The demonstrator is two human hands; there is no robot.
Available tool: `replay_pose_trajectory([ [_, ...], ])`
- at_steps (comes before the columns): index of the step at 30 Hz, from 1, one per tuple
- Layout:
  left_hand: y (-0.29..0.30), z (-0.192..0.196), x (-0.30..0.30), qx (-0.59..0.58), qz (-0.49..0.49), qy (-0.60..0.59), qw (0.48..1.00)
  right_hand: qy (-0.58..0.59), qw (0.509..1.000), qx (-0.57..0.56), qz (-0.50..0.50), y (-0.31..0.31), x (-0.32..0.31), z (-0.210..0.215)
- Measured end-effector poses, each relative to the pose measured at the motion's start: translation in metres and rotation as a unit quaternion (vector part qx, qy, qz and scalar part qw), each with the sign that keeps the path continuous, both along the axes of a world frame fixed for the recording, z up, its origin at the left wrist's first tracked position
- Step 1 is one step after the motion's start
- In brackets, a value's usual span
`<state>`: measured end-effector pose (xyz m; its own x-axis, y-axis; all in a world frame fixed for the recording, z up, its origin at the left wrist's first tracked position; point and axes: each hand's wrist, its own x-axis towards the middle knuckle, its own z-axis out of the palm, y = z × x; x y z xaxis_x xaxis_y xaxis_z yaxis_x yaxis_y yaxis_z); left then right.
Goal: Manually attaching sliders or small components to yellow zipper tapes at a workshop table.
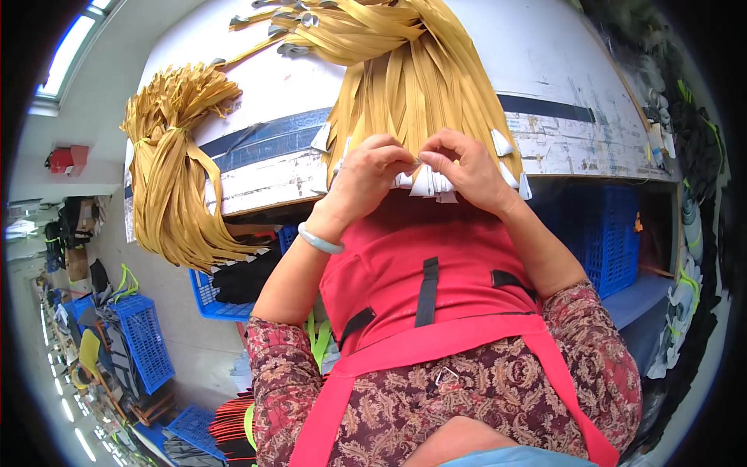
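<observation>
My left hand (367,171) and my right hand (471,173) meet at the table's near edge, their thumbs and forefingers pinched almost together. Whatever lies between the fingertips is too small to make out. Right under them spreads a thick bundle of long mustard-yellow flat strips (405,101), running away from me. White tips (429,184) finish the strips' near ends, some poking out below and beside my hands. Grey curled ends (294,49) show on the folded-over far part of the bundle.
A second bundle of yellow strips (167,171), tied in the middle, hangs over the left edge of the white worktable (560,148). Blue plastic crates (615,237) stand under the table and on the floor at left (144,342). Dark goods line the right side.
</observation>
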<state>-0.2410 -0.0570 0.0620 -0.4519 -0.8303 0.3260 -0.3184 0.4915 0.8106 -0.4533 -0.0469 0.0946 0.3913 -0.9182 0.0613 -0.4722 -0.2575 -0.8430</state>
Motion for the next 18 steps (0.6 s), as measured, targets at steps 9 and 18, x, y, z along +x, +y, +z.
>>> replay_pose_trajectory([
  [9, -0.015, 0.007, 0.02, 0.127, -0.059, 0.177, 0.974, -0.156, 0.987, 0.011, 0.045, -0.018, 0.01, -0.008],
  [18, -0.023, -0.006, 0.016, 0.308, -0.068, 0.387, 0.867, -0.206, 0.964, 0.149, 0.08, -0.035, 0.022, 0.005],
])
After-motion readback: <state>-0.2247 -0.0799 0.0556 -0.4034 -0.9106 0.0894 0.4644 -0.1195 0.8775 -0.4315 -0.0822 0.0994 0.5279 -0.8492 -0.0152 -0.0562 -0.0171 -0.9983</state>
